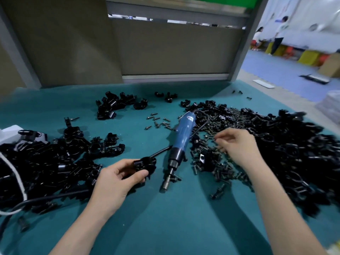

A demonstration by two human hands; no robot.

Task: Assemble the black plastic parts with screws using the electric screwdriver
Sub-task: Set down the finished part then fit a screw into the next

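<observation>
My left hand (117,178) grips a black plastic part (145,165) just left of the blue electric screwdriver (181,140), which lies on the teal table mat (165,218) with its bit pointing toward me. My right hand (237,144) hovers over a heap of dark screws (211,162) to the right of the screwdriver, its fingertips pinched together at a small screw (215,139). A big pile of black plastic parts (287,150) spreads to the right.
Another pile of black parts (46,162) lies at the left with a black cable (46,198) and a white cord (15,173). A small group of parts (114,105) and loose screws (158,122) sit farther back. A partition wall (165,52) stands behind the table.
</observation>
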